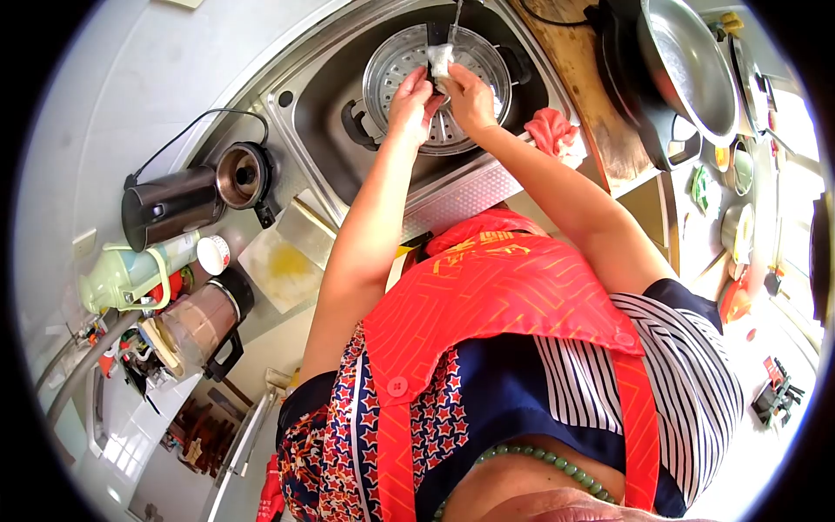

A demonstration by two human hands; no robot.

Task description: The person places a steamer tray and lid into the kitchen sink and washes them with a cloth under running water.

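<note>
My left hand (410, 106) and my right hand (470, 98) meet over a steel pot (372, 83) in the sink. Between my fingers is a small whitish, wet-looking piece (440, 59), perhaps a cloth or a scrubber; its kind is not clear. It sits against a dark, flat strip (437, 33), and both hands pinch around its lower end. A thin stream of water (457, 16) runs down beside it. Below my hands lies a perforated steamer plate (441, 129) inside the pot, which has black side handles.
A pink-red cloth (551, 130) lies on the right rim of the sink (326, 143). Pans (687, 61) stand on the wooden counter (622, 143) at right. An electric kettle (174, 207), a green jug (117, 277) and a blender (204, 320) stand at left.
</note>
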